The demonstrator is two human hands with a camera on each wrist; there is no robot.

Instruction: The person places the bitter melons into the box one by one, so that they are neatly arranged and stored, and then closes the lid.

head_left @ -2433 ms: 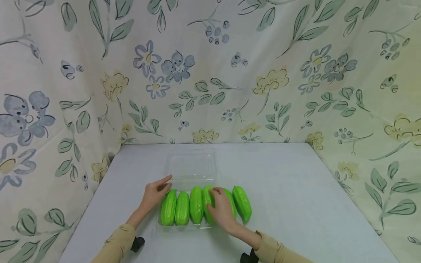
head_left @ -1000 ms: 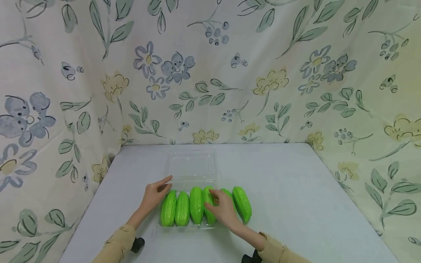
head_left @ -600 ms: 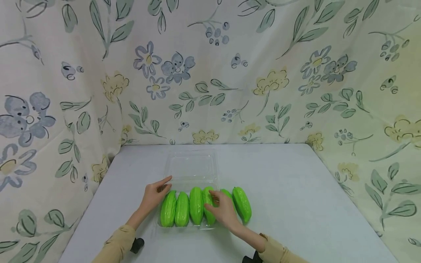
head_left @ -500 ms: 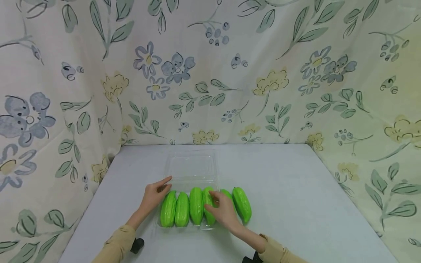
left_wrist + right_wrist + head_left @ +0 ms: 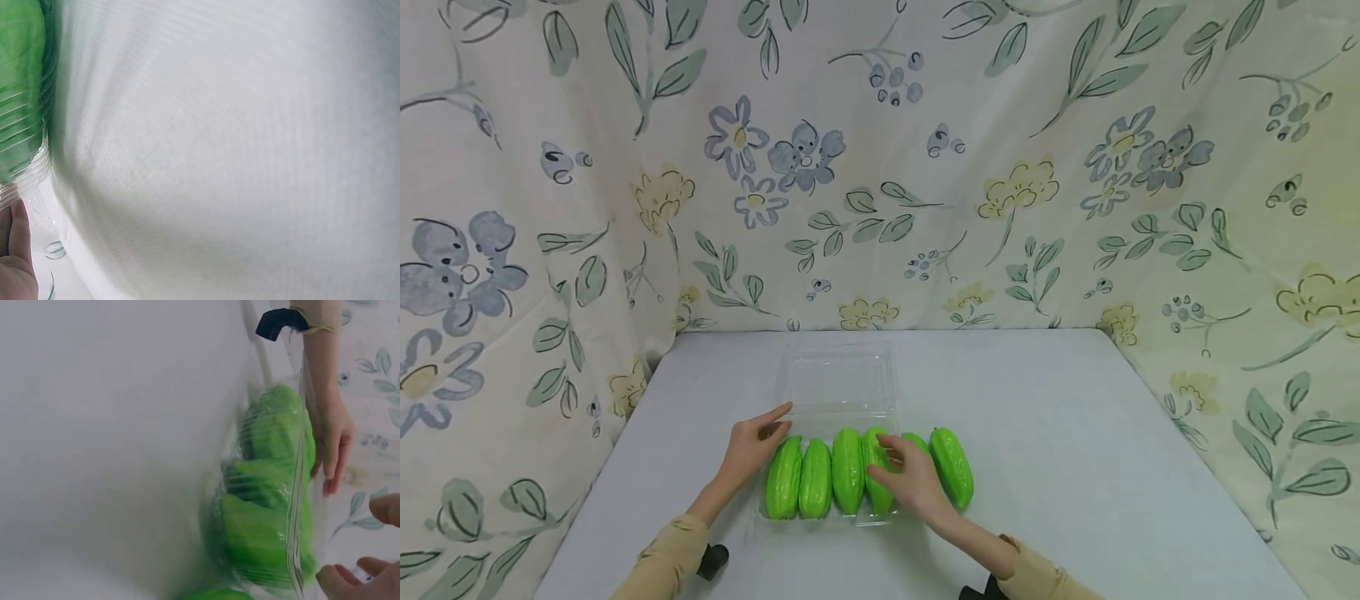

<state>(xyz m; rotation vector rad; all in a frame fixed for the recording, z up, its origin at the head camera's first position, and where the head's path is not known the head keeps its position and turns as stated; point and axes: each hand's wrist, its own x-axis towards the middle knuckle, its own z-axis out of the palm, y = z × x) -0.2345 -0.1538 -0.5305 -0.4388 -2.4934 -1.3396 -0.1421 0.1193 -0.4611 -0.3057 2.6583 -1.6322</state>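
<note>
A clear plastic clamshell box [image 5: 835, 375] lies with its lid folded back; its tray holds a row of plump, ridged green vegetables [image 5: 847, 471]. My left hand [image 5: 751, 446] is at the tray's back left corner, index finger extended and fingertips against the plastic; the left wrist view shows a finger [image 5: 20, 234] under the tray's corner. Over the tray's right end hovers my right hand [image 5: 913, 479], thumb and fingers apart with nothing between them. It partly hides the rightmost vegetable in the tray [image 5: 876, 467] and another green vegetable [image 5: 916, 437] beside the box.
One more green vegetable [image 5: 952, 468] lies slanted on the white tabletop [image 5: 1060, 450], right of the right hand. A floral curtain [image 5: 880, 167] hangs behind the table and along both sides. Black wrist-worn pieces [image 5: 712, 560] stick out near the sleeves.
The right hand has drawn slightly right, and its thumb and fingers have spread away from the rightmost vegetable in the tray. The left hand and the box look unmoved.
</note>
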